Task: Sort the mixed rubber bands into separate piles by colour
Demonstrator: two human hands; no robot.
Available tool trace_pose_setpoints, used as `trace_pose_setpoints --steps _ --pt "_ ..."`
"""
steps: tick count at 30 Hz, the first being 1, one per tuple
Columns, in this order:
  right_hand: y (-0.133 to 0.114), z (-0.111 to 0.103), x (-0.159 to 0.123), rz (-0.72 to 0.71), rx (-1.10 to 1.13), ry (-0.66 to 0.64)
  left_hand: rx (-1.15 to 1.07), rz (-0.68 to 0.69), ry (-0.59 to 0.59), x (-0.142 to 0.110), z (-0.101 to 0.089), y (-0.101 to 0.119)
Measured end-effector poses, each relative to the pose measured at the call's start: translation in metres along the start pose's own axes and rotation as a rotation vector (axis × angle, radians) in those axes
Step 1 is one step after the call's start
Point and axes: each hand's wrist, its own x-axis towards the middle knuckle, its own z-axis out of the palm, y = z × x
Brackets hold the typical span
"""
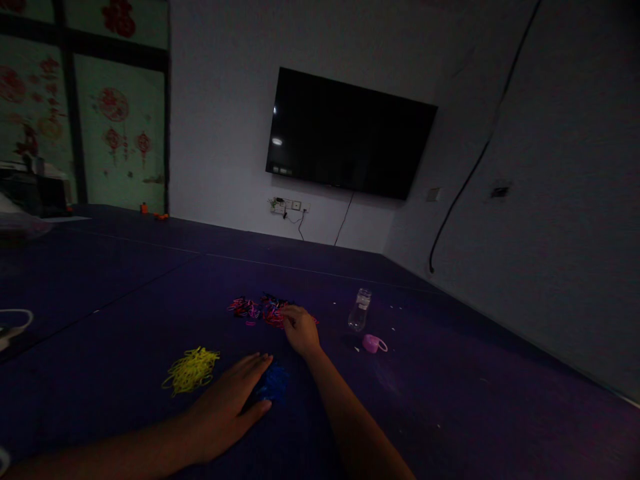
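A heap of blue rubber bands (274,383) lies on the dark purple-blue surface, partly behind my left hand (233,403). That hand rests beside the heap, thumb and fingers apart on either side of its left edge. Farther out, my right hand (301,331) reaches into the right part of a loose heap of red, pink and black bands (270,310). Its fingers are bent together, and their tips are hard to make out among the bands. To the left of my left hand sits a separate heap of yellow rubber bands (193,370).
Right of my right hand, a clear plastic bottle (360,311) lies near a pink cap with a loop (373,343). Small white scraps dot the surface there. A white looped object (15,323) is at the left edge. A television (350,133) hangs on the far wall.
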Motion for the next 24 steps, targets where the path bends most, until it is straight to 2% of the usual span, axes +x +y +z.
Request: trace_pose_setpoints --steps 3,7,18,24 --pt "-0.005 0.0 -0.003 -0.138 -0.26 -0.136 0.005 -0.025 -0.026 0.001 -0.002 0.003" --pt "-0.008 0.002 -0.006 -0.136 -0.414 -0.253 0.01 -0.04 -0.043 0.001 -0.002 0.005" --pt "0.0 0.005 -0.004 -0.127 -0.429 -0.267 0.011 -0.029 -0.055 0.003 -0.004 0.005" --pt "0.007 0.005 0.0 -0.147 -0.309 -0.211 0.037 -0.02 -0.07 0.001 -0.006 0.005"
